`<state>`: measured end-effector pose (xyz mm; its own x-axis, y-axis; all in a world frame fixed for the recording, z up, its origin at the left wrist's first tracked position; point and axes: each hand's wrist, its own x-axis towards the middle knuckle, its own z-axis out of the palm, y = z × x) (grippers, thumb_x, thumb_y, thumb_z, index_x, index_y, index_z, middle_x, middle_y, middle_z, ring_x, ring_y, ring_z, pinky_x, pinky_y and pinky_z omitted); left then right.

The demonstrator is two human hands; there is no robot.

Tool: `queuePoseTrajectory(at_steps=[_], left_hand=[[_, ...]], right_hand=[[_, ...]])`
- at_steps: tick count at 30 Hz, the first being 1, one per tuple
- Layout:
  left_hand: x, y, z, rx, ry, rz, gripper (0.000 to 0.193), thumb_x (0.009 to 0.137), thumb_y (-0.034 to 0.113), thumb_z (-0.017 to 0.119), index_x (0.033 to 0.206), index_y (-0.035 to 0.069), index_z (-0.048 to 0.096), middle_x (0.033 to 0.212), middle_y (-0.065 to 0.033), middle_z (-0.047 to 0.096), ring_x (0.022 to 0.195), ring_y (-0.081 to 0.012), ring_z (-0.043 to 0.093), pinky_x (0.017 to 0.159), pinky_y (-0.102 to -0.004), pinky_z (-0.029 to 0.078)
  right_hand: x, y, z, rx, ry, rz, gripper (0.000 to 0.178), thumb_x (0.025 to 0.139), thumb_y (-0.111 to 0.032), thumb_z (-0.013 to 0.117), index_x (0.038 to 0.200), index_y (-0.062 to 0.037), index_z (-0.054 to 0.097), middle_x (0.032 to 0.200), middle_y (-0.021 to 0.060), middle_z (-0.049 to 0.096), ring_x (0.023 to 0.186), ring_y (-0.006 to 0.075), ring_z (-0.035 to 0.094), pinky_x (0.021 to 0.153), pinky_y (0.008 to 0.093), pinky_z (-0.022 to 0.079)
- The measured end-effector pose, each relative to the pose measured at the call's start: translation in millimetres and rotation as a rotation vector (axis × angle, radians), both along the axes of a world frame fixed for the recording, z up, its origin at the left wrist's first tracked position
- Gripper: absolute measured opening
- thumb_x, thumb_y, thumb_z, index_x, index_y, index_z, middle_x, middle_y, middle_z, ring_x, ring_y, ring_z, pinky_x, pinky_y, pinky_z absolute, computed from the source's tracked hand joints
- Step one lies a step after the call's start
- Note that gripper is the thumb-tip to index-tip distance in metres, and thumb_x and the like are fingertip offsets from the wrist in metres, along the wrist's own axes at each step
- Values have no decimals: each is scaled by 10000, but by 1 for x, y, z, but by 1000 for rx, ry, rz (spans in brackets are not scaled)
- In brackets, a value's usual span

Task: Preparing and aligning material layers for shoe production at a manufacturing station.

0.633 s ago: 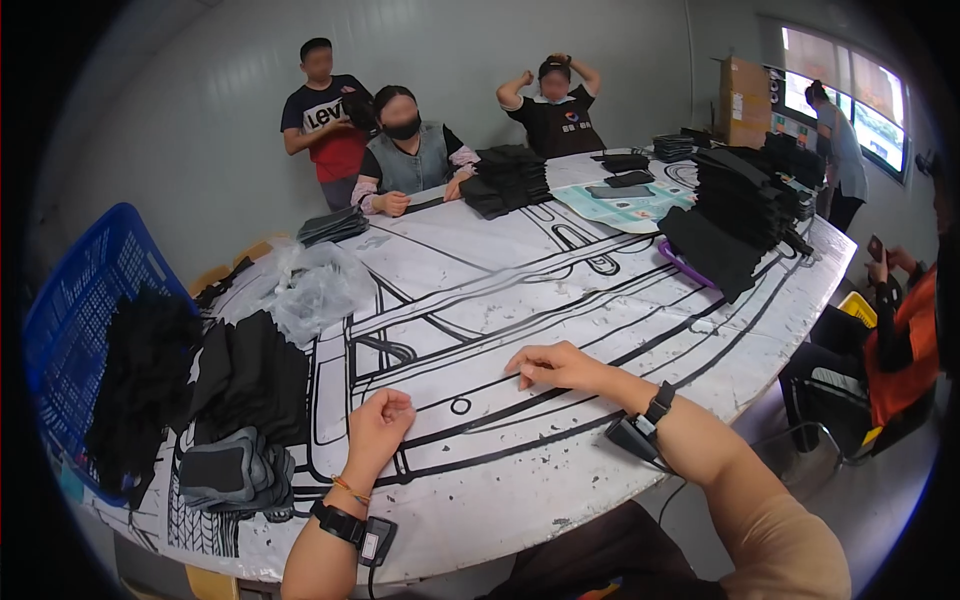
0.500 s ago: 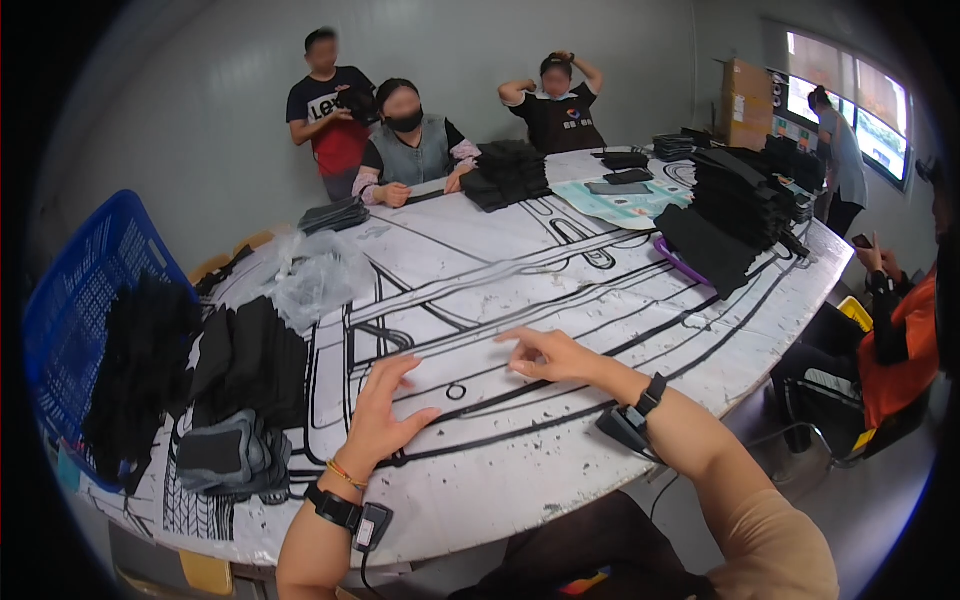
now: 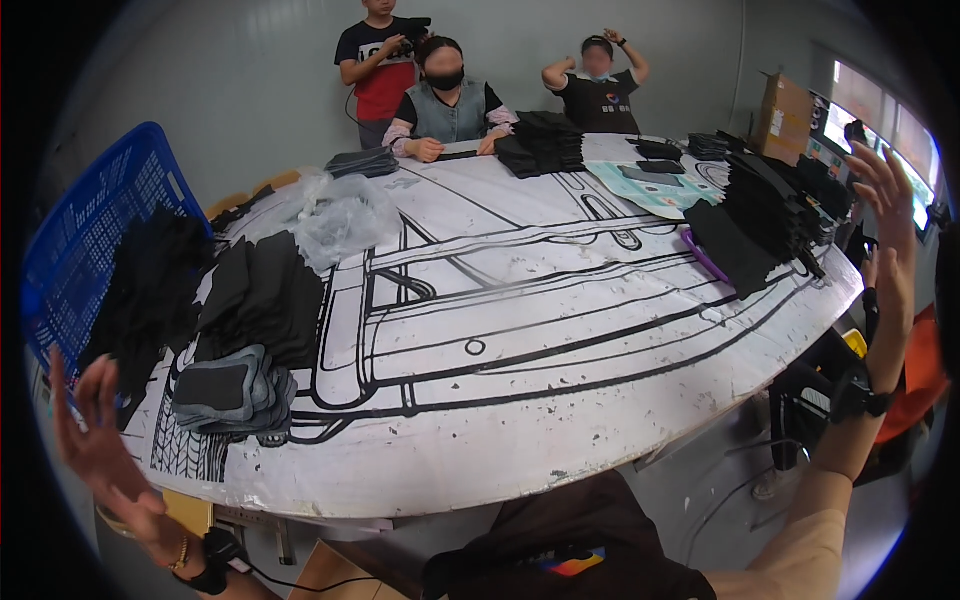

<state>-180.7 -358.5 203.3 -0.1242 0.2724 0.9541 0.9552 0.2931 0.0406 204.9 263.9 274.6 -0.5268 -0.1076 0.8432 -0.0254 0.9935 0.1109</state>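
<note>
Table (image 3: 560, 440), white with black line drawing, spans the middle of the frame; its near edge curves across the bottom. Left hand (image 3: 108, 460) raised at lower left, fingers spread, grip released, holding nothing; thin bracelet and black strapped device at the wrist, cable trailing. Right hand (image 3: 888, 215) raised at upper right, fingers extended and slightly apart, likewise unladen; black strap on that wrist too. Nearest the left: pile of grey pads (image 3: 215, 388), lower left on the table, top one with a dark centre. Just above it in frame, black stack (image 3: 262, 300) of flat pieces; left of that, black heap (image 3: 150, 280) against a blue basket (image 3: 95, 210). Clear plastic bag (image 3: 345, 220) lies crumpled above the stack. Nearest the right hand: tall dark pile (image 3: 745, 235), right of frame, leaning over, purple curved object (image 3: 704, 256) at its left side. Teal printed sheet (image 3: 660, 205) beyond. Seated person (image 3: 450, 110) at upper centre, forearms on the far edge.
</note>
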Motion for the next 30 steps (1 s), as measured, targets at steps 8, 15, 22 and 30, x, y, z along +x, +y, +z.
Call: queuePoseTrajectory(at_steps=[8, 15, 22, 30], left_hand=[[17, 198, -52, -307, -568, -895, 778, 740, 195, 828, 1407, 55, 455, 1422, -156, 446, 1048, -215, 647, 937, -350, 512], [-20, 278, -125, -378, -1175, -1027, 556, 1038, 482, 400, 1362, 31, 414, 1212, -143, 614, 934, -171, 666, 821, -271, 505], [-60, 284, -190, -305, -1359, -814, 433, 1073, 382, 351, 1261, 17, 489, 1040, -124, 675, 812, -136, 663, 735, -235, 506], [-70, 291, -195, -412, -1305, -693, 394, 1061, 356, 389, 1207, 22, 541, 968, -106, 693, 804, -122, 648, 779, -257, 492]], right_hand=[[-193, -89, -99, -588, -451, 605, 795, 826, -587, 637, 1411, -84, 447, 1354, 98, 544, 1214, 233, 552, 991, 389, 427], [-297, -100, -213, -1169, -725, 884, 680, 968, -582, 487, 1442, -97, 433, 1349, 102, 546, 1236, 196, 522, 1013, 357, 389], [-310, -63, -281, -1391, -741, 791, 547, 1012, -482, 476, 1340, -47, 534, 1206, 87, 628, 1153, 169, 562, 999, 327, 414], [-305, -70, -260, -1214, -878, 679, 456, 1002, -434, 531, 1280, -80, 601, 1085, 42, 671, 1128, 142, 544, 1040, 344, 360]])
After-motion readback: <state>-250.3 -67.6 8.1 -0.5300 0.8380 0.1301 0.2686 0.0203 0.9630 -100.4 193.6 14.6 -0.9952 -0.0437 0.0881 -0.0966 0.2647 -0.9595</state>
